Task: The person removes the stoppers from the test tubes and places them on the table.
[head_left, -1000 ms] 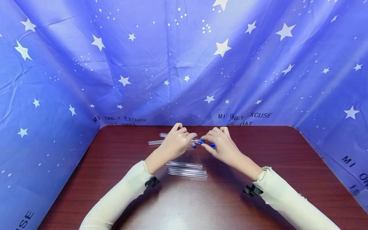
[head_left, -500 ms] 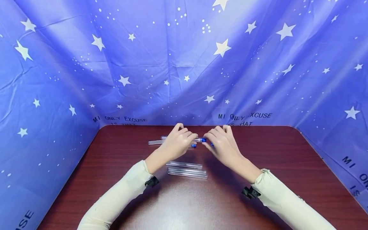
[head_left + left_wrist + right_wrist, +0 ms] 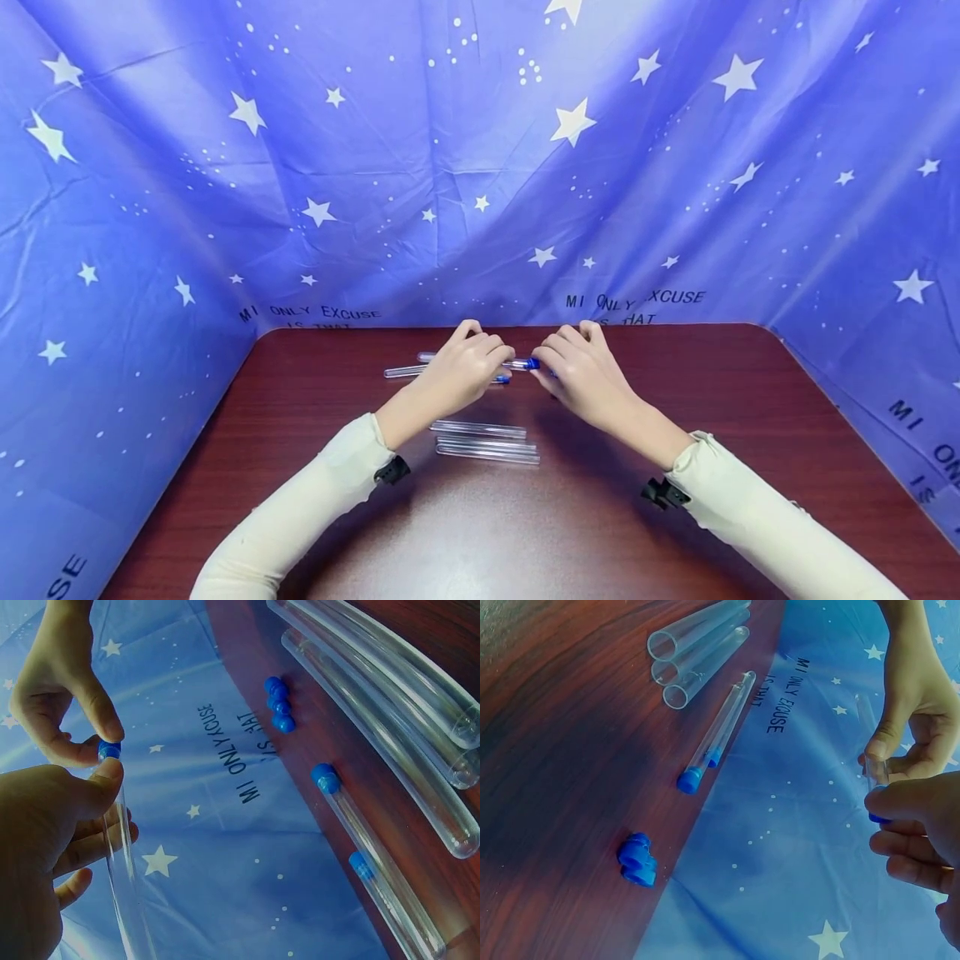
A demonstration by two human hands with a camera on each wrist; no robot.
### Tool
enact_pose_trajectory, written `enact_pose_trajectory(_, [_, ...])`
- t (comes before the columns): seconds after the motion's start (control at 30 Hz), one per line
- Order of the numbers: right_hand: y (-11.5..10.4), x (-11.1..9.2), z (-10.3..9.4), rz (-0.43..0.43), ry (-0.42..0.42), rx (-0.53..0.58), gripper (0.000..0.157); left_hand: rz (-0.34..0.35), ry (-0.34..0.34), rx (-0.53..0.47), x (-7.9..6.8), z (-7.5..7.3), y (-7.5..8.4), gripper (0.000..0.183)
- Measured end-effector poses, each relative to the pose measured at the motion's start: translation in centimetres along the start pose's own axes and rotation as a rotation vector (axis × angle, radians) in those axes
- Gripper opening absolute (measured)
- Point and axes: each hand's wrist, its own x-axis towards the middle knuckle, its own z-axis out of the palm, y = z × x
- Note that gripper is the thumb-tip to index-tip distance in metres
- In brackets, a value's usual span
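Above the table, my left hand (image 3: 461, 371) holds a clear test tube (image 3: 122, 862) between thumb and fingers, near its mouth end. My right hand (image 3: 581, 375) pinches the blue cap (image 3: 109, 748) at that end with thumb and forefinger; the cap sits on the tube's mouth. Beyond the left hand, two capped test tubes (image 3: 705, 750) lie side by side on the table. Several loose blue caps (image 3: 636, 859) lie bunched together, mostly hidden behind the right hand in the head view. Closer to the body lie three uncapped test tubes (image 3: 487, 442).
The dark red wooden table (image 3: 337, 492) ends at a blue curtain (image 3: 442, 167) with white stars, which hangs behind it and along both sides. Each wrist carries a small black camera, such as the right wrist camera (image 3: 666, 493).
The right hand shifts slightly, its fingers now further over the cap and hiding the loose caps. The held tube lies more level than before. The left hand stays nearly still.
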Motion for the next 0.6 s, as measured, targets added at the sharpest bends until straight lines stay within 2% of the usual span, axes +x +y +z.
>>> enact_pose_trajectory(0.23, [0.2, 0.1, 0.0, -0.017, -0.030, 0.027, 0.023, 0.010, -0.016, -0.002, 0.1, -0.4, 0.0, 0.017])
enact_pose_trajectory(0.37, [0.5, 0.0, 0.0, -0.059, -0.049, 0.002, 0.024, 0.017, -0.042, -0.010, 0.2, -0.4, 0.1, 0.014])
enact_pose_trajectory(0.6, [1.2, -0.2, 0.3, -0.134, -0.028, -0.016, 0.021, 0.023, -0.076, 0.011, 0.3, -0.5, 0.2, 0.013])
